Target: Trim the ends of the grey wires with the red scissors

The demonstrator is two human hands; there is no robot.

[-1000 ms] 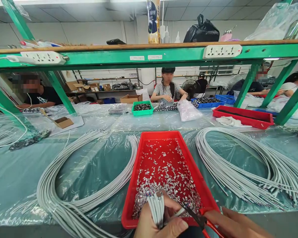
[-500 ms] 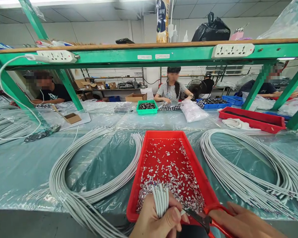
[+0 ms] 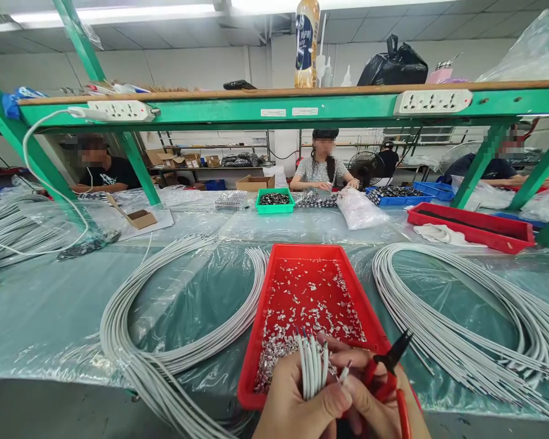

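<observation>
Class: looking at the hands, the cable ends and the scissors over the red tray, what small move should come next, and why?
Probably bring the scissors in the right hand back to the cable ends gripped by the left hand: blades point away, ends stand over the red tray.

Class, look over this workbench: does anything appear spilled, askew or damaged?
Nothing stands out. Silvery offcuts stay inside the red plastic tray; the left hand holds a bundle of grey cable ends upright.

Green steel shelf frame [image 3: 238, 113] spans the plastic-covered bench [image 3: 50, 305], white walls and perhaps ceiling strip lights [image 3: 146, 11] behind
</observation>
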